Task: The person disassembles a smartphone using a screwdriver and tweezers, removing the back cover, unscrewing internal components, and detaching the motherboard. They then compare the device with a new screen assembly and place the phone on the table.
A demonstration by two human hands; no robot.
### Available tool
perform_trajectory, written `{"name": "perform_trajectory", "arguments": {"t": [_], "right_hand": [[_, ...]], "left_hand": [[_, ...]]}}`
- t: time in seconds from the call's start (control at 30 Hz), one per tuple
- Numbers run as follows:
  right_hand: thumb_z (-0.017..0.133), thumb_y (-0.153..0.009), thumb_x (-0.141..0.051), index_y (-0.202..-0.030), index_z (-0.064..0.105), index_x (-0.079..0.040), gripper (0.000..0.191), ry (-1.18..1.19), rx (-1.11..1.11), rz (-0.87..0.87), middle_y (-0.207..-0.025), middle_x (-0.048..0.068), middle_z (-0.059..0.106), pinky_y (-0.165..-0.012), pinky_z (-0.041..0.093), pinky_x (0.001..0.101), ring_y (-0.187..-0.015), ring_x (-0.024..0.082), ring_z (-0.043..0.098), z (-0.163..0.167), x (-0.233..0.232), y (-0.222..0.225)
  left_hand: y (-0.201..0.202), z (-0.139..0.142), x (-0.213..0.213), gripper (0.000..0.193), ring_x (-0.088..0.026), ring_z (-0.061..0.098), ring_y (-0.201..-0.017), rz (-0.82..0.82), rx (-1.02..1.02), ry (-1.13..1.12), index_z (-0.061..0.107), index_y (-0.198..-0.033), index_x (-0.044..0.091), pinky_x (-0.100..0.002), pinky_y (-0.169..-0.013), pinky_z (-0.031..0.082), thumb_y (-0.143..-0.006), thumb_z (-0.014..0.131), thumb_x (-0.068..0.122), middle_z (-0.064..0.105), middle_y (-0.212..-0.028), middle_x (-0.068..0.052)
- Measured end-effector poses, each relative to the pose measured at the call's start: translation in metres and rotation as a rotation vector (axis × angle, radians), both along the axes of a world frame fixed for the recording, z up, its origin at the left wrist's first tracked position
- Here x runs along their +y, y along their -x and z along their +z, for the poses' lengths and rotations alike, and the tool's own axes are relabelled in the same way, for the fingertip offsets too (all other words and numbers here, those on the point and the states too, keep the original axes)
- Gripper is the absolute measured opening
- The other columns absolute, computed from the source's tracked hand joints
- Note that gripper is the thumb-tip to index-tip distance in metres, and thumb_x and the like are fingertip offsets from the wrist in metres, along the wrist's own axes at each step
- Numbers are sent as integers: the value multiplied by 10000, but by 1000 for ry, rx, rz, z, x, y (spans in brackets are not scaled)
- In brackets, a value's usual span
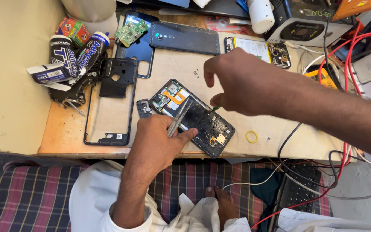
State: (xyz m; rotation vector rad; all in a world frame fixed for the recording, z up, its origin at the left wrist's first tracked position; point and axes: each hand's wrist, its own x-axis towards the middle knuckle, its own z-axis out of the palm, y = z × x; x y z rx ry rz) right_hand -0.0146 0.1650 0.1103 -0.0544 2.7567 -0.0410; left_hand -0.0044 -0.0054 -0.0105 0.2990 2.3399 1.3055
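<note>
The work board carries 1 opened phone [193,117] with its circuitry bare, near the front edge, and 1 pair of tweezers [179,116] lies across it. 2 hands are over it: the left hand [157,141] and the right hand [241,83]. 1 black phone frame [108,103] lies toward the left edge, and 1 small black part [144,108] sits between frame and phone. 2 dark back covers [184,38] lie along the far edge, with 1 green circuit board [131,32] on the left one. 2 black adhesive tubes [63,53] rest at the far left corner. 1 yellow rubber ring [251,136] lies near the front edge. 1 second opened phone [258,49] lies at the far edge.
</note>
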Motion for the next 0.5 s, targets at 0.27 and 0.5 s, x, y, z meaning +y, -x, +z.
{"name": "perform_trajectory", "arguments": {"t": [0.27, 0.5], "right_hand": [[810, -786, -162, -1091, 624, -62, 371, 25, -36, 228, -873, 166, 727, -713, 552, 482, -880, 360, 709, -3, 0, 0], [785, -876, -308, -955, 704, -29, 301, -167, -216, 184, -817, 139, 742, -710, 567, 449, -800, 293, 738, 5, -5, 9]], "left_hand": [[-4, -2, 0, 391, -188, 559, -392, 36, -84, -12, 694, -669, -26, -404, -427, 484, -790, 850, 312, 618, -479, -134], [-2, -5, -5, 419, -266, 639, -457, -4, 141, 10, 704, -673, -18, -424, -506, 510, -749, 889, 350, 635, -527, -184]]}}
